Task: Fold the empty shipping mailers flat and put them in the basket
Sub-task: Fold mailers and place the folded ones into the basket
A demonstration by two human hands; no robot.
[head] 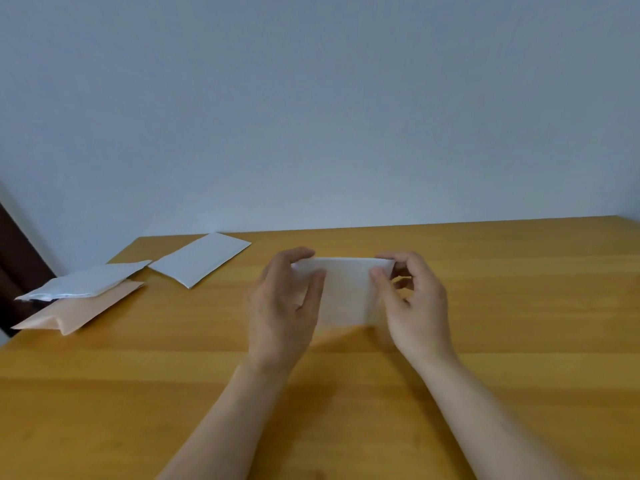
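A white mailer is held just above the wooden table at its middle. My left hand grips its left edge, and my right hand pinches its right edge between thumb and fingers. The mailer looks blurred. Another white mailer lies flat at the back left. Further left, a crumpled white mailer rests on top of a peach-coloured mailer. No basket is in view.
A pale wall stands right behind the table's far edge. A dark piece of furniture shows at the far left beyond the table's corner.
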